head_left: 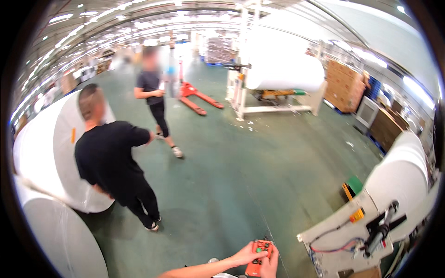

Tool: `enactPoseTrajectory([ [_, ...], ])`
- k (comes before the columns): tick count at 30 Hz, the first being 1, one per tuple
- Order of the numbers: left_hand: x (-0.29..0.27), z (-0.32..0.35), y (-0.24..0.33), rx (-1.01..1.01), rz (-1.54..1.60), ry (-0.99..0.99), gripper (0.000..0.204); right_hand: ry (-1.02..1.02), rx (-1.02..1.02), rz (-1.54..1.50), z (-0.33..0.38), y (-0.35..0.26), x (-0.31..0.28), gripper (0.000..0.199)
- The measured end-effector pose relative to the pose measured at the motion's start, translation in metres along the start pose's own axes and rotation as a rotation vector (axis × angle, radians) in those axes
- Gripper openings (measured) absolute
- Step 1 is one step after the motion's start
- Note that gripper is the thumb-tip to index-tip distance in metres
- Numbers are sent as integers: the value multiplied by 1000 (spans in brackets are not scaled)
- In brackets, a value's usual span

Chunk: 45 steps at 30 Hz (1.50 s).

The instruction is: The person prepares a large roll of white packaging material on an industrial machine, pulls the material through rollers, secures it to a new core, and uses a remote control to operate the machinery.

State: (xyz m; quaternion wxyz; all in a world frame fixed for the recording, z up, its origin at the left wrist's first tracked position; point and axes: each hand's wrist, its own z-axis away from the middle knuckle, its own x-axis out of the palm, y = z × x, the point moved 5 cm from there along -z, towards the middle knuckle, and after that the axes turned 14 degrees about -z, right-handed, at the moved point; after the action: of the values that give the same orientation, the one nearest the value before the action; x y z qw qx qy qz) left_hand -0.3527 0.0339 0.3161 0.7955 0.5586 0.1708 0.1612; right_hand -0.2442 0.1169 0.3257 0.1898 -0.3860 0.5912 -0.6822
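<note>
Low in the head view, I hold an orange handheld remote control (253, 268) with dark buttons and a green one. My left hand (244, 255) is closed on its left side, with the thumb reaching across the button face. Around the lower right side, my right hand (270, 265) is wrapped, its thumb lying against the front. The fingers behind the remote are hidden. Nearest to my hands on the right stands a machine frame (338, 236) with cables and a big white roll (401, 169).
Large white rolls (37, 148) line the left. One person in black (113, 155) stands beside them; another person (153, 85) stands farther back. A red pallet jack (192, 95) rests behind. Another white roll (287, 74) sits in a stand, with stacked cartons (343, 85) to its right.
</note>
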Motion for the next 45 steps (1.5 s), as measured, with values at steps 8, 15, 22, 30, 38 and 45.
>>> enactPoseTrajectory([
  [8,-233,30,199,634,-1539,927,87,109,-1,91,-9,-17,-46,56],
  [15,-340,58,279,891,-1001,1468,69,105,20,5,-2,-28,-39,55],
  [22,-248,-21,146,-162,806,429,61,82,149,-43,-11,-44,-19,58],
  [30,-98,-24,33,18,125,229,55,86,63,15,-15,-60,-16,59],
  [38,-4,-4,15,17,420,102,49,5,117,96,-11,-48,-6,63],
  [45,3,-12,38,50,368,166,47,41,179,53,-15,-50,8,62],
])
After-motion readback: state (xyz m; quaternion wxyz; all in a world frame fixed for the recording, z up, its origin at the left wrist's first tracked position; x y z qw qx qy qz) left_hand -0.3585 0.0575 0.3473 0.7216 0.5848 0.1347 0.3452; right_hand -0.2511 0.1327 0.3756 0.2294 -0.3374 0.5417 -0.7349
